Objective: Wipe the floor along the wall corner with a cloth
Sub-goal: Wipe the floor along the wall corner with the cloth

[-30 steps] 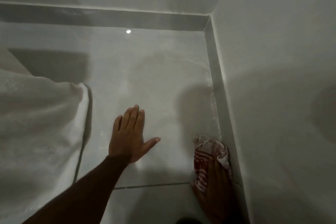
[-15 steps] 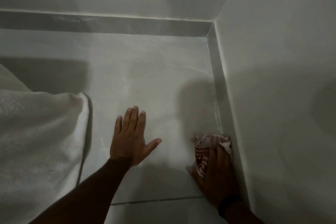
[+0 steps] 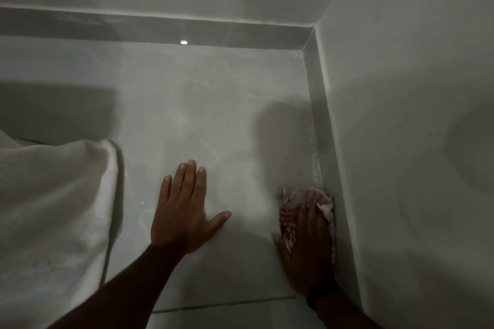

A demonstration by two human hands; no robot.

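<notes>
A: Largest first. What surrounds your working hand?

B: The right-hand wall point(image 3: 414, 115) rises just outboard of it, its grey skirting strip point(image 3: 318, 120) touching the cloth's outer edge. The tiled floor point(image 3: 213, 104) runs ahead of your fingers to the room corner point(image 3: 310, 43). Well to the inboard side lies a pale towel-like fabric point(image 3: 53, 208).

A: And the hands themselves?

B: Your left hand point(image 3: 184, 211) is flat on the tile, fingers spread, bracing you and holding nothing. Your right hand point(image 3: 307, 246) presses palm-down on the red-and-white checked cloth point(image 3: 302, 200), fingers laid over it rather than pinching; the bunched front of the cloth shows beyond the fingertips.

A: What has changed?

B: Over the last second the cloth has advanced along the skirting toward the corner, and your wrist has come into view behind it. The floor joint behind your hand is judged covered. Pale specks point(image 3: 315, 165) dot the joint just ahead of the cloth, so the stretch up to the corner likely remains.
</notes>
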